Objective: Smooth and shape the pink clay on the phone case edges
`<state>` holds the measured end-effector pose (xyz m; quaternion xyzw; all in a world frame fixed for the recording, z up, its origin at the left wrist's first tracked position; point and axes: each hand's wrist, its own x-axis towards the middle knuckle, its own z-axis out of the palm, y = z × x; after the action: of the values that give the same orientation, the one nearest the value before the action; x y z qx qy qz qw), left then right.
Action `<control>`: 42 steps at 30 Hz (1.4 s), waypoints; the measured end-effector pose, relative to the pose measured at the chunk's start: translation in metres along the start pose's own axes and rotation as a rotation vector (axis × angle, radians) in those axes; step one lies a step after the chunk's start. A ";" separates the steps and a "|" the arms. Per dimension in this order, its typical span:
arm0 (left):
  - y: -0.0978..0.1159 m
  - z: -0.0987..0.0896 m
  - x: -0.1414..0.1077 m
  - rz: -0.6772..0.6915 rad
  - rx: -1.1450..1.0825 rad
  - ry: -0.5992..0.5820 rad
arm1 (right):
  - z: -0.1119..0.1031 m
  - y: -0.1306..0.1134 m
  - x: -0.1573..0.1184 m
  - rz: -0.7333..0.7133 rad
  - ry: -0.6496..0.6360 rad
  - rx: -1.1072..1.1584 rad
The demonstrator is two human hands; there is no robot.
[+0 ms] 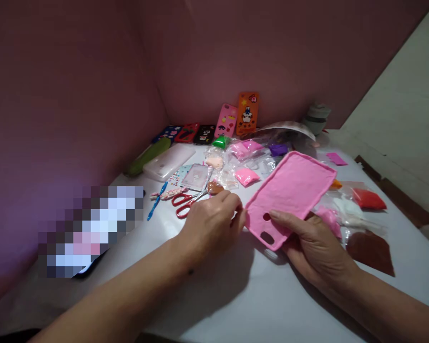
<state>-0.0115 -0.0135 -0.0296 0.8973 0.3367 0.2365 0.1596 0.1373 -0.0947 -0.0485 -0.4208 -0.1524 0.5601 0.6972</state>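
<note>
A pink clay-covered phone case (289, 190) is held tilted above the white table, its raised rim and two cut-out holes toward me. My right hand (314, 238) grips its lower right part, thumb on the pink face beside the round hole and fingers behind. At the left edge, my left hand (214, 219) is closed with fingertips pinched against the rim; whether a bit of clay is between them is hidden. Just beyond that hand lie red-handled scissors (182, 205), partly covered by it.
Bags of coloured clay, including pink (247, 176), red (369, 199) and brown (372, 247), spread across the table (207, 295). Decorated cases, one orange (248, 113), line the pink wall. A blue tool (157, 201), clear case (168, 162) and pixelated phone (93, 233) lie left.
</note>
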 end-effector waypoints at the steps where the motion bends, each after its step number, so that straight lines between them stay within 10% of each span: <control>1: 0.000 -0.004 0.001 -0.008 -0.049 -0.014 | 0.001 -0.001 0.001 -0.004 -0.004 0.017; 6: -0.002 -0.019 0.009 -0.140 -0.301 -0.101 | 0.001 -0.004 0.004 0.065 -0.017 0.115; 12: -0.007 -0.016 0.013 -0.590 -1.019 -0.479 | -0.003 -0.008 0.006 0.179 0.039 0.161; 42: -0.010 -0.007 0.009 -0.613 -1.453 -0.649 | -0.003 -0.008 0.012 0.219 0.060 0.176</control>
<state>-0.0148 0.0007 -0.0252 0.4649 0.2670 0.0714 0.8411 0.1484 -0.0853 -0.0479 -0.3889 -0.0350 0.6312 0.6702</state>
